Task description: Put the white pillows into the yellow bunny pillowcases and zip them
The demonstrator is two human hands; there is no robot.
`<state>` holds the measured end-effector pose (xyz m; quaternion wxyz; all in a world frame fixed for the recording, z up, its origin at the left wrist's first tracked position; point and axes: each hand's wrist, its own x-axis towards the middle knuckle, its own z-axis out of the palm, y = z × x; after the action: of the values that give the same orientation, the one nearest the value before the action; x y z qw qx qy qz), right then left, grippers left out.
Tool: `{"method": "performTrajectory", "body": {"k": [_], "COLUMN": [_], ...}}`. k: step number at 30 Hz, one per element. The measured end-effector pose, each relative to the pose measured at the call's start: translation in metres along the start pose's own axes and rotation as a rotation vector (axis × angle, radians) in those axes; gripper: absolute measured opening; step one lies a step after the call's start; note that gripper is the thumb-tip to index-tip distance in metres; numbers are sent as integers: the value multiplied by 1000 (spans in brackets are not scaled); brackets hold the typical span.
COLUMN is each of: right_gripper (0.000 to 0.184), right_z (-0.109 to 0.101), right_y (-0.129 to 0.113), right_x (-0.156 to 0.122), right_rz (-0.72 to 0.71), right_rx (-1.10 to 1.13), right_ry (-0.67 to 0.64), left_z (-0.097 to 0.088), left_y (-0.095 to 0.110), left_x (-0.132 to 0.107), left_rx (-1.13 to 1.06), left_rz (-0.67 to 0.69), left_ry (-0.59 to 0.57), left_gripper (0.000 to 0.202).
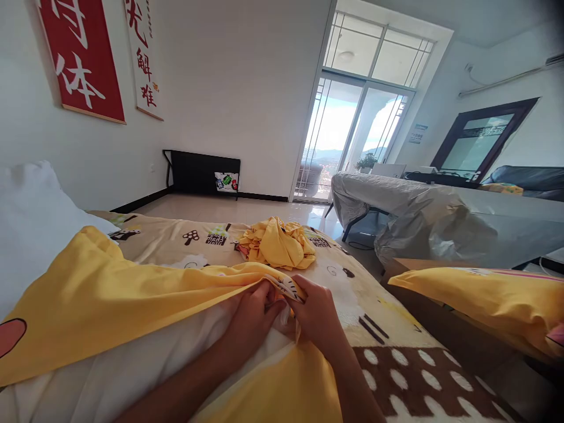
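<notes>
A yellow duvet cover (145,288) with printed patches lies spread in front of me, its edge folded up off a white quilt (167,346). My left hand (253,311) is closed at the cover's edge, the fingers tucked under the fabric where the white filling shows. Just to its right, my right hand (315,308) pinches a bunched corner of the same cover. Part of the fingertips of both hands is hidden in the folds. Beyond the hands, a crumpled yellow cloth (278,244) rests on the patterned blanket (356,288).
A white pillow or bedding heap (39,223) lies at the left. To the right, a yellow pillow (484,299) sits on a cardboard box beside the bed. Plastic-covered furniture (418,211) stands behind it. A black folded frame (200,173) leans on the far wall.
</notes>
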<state>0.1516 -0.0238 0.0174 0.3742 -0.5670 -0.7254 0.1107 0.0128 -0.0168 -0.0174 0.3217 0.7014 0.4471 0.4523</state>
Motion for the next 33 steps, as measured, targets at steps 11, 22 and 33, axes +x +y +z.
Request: {"method": "performTrajectory", "body": {"k": [11,22,33], "right_gripper": [10,13,14], "right_z": [-2,10,11], "right_y": [0,-1,5], "right_x": [-1,1,4], "right_rz": [-46,-9,-7], "right_rx": [53,190,306], "right_ry": [-5,-144,-181], "left_z": [6,1,0], "left_y": [-6,-9,-16], "left_x": [0,9,10], "left_rx": [-159,-281,-195], "left_rz": [-45,-173,-197], "left_ry": [27,6,-99], "left_gripper": [35,24,23]}}
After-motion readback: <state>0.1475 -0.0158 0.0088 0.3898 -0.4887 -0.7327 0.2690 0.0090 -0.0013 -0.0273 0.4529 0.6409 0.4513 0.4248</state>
